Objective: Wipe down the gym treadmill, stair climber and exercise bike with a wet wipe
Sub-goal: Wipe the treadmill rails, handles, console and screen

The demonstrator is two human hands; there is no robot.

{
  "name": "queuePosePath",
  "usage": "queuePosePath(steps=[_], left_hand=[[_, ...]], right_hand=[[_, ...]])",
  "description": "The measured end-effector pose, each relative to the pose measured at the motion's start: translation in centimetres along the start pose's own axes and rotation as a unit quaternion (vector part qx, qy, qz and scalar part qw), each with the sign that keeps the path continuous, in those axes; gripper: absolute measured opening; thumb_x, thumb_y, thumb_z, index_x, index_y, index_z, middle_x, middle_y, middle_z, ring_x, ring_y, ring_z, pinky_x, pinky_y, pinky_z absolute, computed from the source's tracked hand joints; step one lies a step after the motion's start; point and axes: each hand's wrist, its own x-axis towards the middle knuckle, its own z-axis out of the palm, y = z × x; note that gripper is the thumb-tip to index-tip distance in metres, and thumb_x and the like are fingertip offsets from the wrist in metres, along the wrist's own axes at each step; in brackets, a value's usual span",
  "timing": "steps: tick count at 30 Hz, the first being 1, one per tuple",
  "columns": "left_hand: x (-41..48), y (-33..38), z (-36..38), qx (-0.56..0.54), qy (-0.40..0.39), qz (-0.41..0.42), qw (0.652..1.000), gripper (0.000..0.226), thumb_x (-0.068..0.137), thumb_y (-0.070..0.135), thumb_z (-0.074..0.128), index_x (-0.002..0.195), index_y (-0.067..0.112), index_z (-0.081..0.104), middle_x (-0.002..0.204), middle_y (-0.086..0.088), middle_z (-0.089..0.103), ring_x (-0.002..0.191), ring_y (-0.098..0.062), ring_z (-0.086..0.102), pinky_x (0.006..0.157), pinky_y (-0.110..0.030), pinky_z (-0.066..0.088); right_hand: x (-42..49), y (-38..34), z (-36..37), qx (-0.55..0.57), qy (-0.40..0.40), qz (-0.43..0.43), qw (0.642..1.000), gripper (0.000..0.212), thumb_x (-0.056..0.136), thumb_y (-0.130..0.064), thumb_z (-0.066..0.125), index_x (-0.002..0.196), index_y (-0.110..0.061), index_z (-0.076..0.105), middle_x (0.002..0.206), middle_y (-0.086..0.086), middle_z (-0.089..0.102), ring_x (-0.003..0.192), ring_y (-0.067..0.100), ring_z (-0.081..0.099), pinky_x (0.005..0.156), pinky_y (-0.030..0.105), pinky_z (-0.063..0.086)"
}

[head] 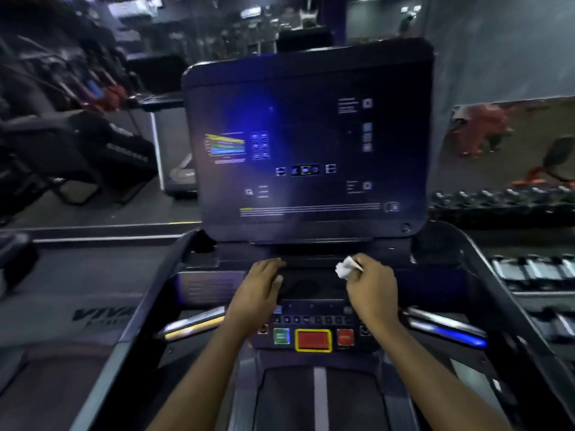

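Two hands reach over the console of a treadmill (435, 284). The left hand (263, 284) lies palm down on the dark tray (308, 287) below the screen (311, 150). Its fingers are straight and close together, the tips at the ledge under the screen, and it holds nothing. The right hand (371, 290) is at the tray's right side, well apart from the left, with its fingers curled round a crumpled white wipe (346, 268). The wipe sticks out of the grip up and to the left, over the tray's right end. I cannot tell whether it touches the console.

The screen is lit and tilted back. It shows a coloured chart at its left, small icons in the middle and lines of text low down, all too blurred to read.

Under the wrists sits a button panel. A big red button (312, 340) with a yellow rim is in the middle, a green button (281, 335) is just left of it and a smaller red button (345, 336) is just right. A row of small dark keys runs above them. A silver grip juts out on each side, the left grip (193, 326) with a yellow glint and the right grip (445, 329) with a blue one. The belt (286, 399) runs between the forearms, with a pale stripe down its middle.

A second machine (102, 315) stands to the left, marked "VIVA". Dumbbells (497, 197) line a rack to the right. The room behind is dim and blurred.
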Motion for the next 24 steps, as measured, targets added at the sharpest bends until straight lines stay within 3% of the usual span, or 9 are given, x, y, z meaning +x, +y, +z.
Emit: queuePosePath(steps=[2,7,9,12,15,19,24], left_hand=[[-1.5,-2.6,-2.5,0.014,0.026,-0.023,0.999,0.033,0.103,0.012,0.051,0.134,0.005,0.059,0.135,-0.008,0.06,0.128,-0.023,0.05,0.109,-0.018,0.029],[-3.9,-8.7,-8.1,0.025,0.059,-0.072,0.995,0.037,0.101,0.012,0.053,0.137,0.008,0.057,0.138,-0.004,0.057,0.131,-0.019,0.048,0.11,-0.022,0.032],[-5.1,-11.7,-10.6,0.029,0.07,-0.083,0.994,0.037,0.1,0.009,0.055,0.136,0.007,0.058,0.137,-0.005,0.059,0.13,-0.021,0.049,0.11,-0.024,0.033],[-6.5,-15.5,-13.4,0.013,0.091,-0.111,0.989,0.037,0.099,0.007,0.054,0.136,0.006,0.059,0.136,-0.007,0.06,0.129,-0.023,0.051,0.11,-0.028,0.035],[-7.6,-20.2,-15.7,-0.001,0.094,-0.14,0.986,0.033,0.101,0.01,0.054,0.133,0.007,0.06,0.13,-0.01,0.061,0.124,-0.027,0.053,0.104,-0.034,0.04],[-8.5,-24.7,-16.2,-0.016,0.072,-0.15,0.986,0.034,0.097,0.009,0.057,0.131,0.006,0.061,0.126,-0.012,0.063,0.123,-0.028,0.053,0.103,-0.033,0.04],[-7.7,-28.2,-14.5,-0.029,0.021,-0.145,0.989,0.032,0.099,0.014,0.058,0.13,0.004,0.059,0.131,-0.013,0.06,0.125,-0.03,0.051,0.106,-0.033,0.037]], right_hand=[[-0.3,-3.0,3.1,0.034,-0.042,-0.019,0.998,0.02,0.087,-0.001,0.057,0.084,-0.017,0.07,0.077,0.0,0.073,0.067,0.022,0.065,0.057,0.041,0.053],[-1.7,-9.9,9.9,0.082,-0.112,-0.049,0.989,0.012,0.082,-0.013,0.061,0.085,-0.017,0.072,0.085,0.003,0.076,0.083,0.028,0.07,0.072,0.043,0.056],[-2.5,-12.8,12.8,0.088,-0.142,-0.054,0.985,0.022,0.075,-0.025,0.054,0.085,-0.016,0.071,0.086,0.005,0.077,0.085,0.031,0.07,0.075,0.043,0.056],[-3.3,-15.6,16.8,0.072,-0.176,-0.055,0.98,0.021,0.08,-0.014,0.051,0.087,-0.016,0.07,0.089,0.008,0.076,0.085,0.033,0.07,0.078,0.043,0.057],[-4.0,-18.2,21.5,0.028,-0.167,-0.069,0.983,0.02,0.084,-0.006,0.052,0.087,-0.015,0.07,0.091,0.013,0.075,0.09,0.038,0.068,0.077,0.042,0.055],[-4.8,-20.0,25.8,0.001,-0.156,-0.052,0.986,0.024,0.084,-0.005,0.053,0.091,-0.016,0.072,0.095,0.01,0.076,0.096,0.036,0.068,0.079,0.041,0.055],[-4.3,-21.9,29.0,-0.038,-0.099,-0.067,0.992,0.017,0.084,0.0,0.058,0.086,-0.012,0.071,0.089,0.015,0.075,0.09,0.04,0.067,0.069,0.038,0.049]])
